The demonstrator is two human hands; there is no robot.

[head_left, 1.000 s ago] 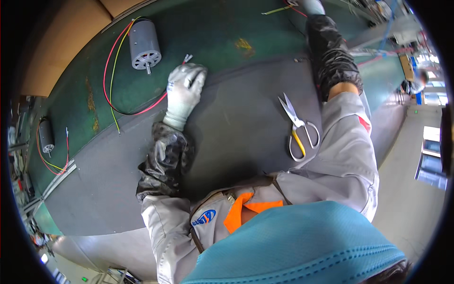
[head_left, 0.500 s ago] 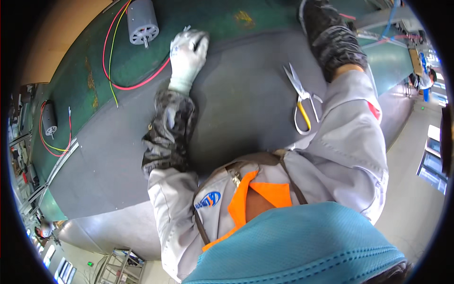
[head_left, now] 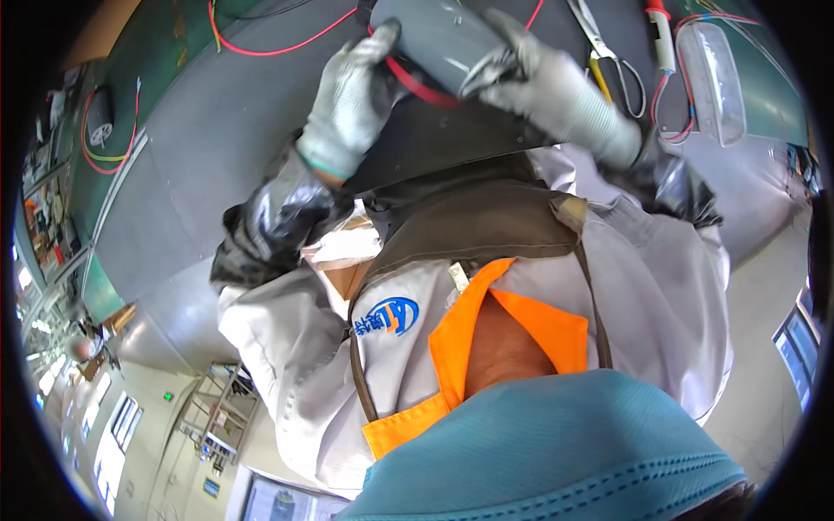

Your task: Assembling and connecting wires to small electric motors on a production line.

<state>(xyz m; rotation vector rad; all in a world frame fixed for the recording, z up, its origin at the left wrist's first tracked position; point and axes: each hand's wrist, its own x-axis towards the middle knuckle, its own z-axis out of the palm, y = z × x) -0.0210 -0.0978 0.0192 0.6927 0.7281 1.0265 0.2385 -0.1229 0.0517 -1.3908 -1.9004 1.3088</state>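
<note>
Over the near part of the bench a grey cylindrical motor is held up between both hands, lying tilted, its upper end cut by the picture's edge. My left hand, in a white-grey work glove, grips its left end with the thumb along the body. The fingers of my right hand, gloved too and slightly blurred, close round its right end. A red wire trails left from the motor, and a thick red loop hangs beneath it by my left hand.
Scissors with a yellow handle lie right of my right hand. Beyond them are a red-and-white pen-shaped tool with a cord and a clear plastic tray. A second motor with red and yellow-green wires stands far left.
The motor has come from the far left of the bench into my hands, close to my body. My right hand has come in from the upper right. The view has shifted.
</note>
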